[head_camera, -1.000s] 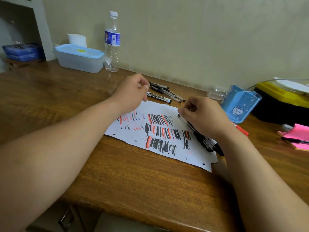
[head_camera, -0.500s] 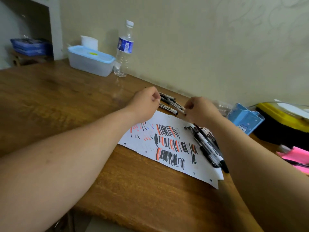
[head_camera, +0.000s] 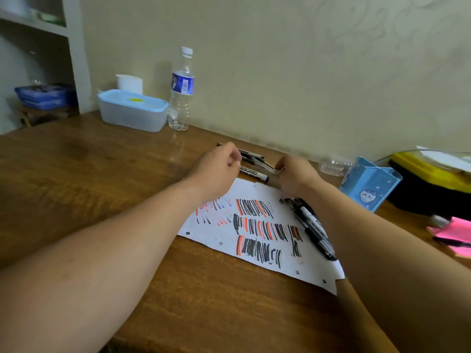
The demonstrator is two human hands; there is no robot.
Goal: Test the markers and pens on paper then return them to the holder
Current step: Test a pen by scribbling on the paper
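A white paper [head_camera: 313, 266] covered with black, red and blue test strokes lies on the wooden desk [head_camera: 102, 174]. Several black markers [head_camera: 313, 230] lie on its right part. Behind the paper is a small pile of pens [head_camera: 252, 156] with a whiteboard marker [head_camera: 252, 172] in front. My right hand [head_camera: 297, 178] pinches the right end of a thin pen [head_camera: 267, 166] from that pile. My left hand [head_camera: 216, 169] has its fingers curled at the pile's left end, and what it holds is hidden. The blue holder [head_camera: 369, 186] with a cat picture stands to the right.
A water bottle [head_camera: 181, 90] and a lidded plastic container [head_camera: 132, 110] stand at the back left by the wall. A crumpled clear cup [head_camera: 334, 164], a yellow-and-black box [head_camera: 433, 182] and pink sticky notes [head_camera: 456, 233] sit at the right.
My right hand left the black markers on the paper and reached back to the pen pile, taking hold of a thin pen. My left hand stayed by the pile. The view shifted.
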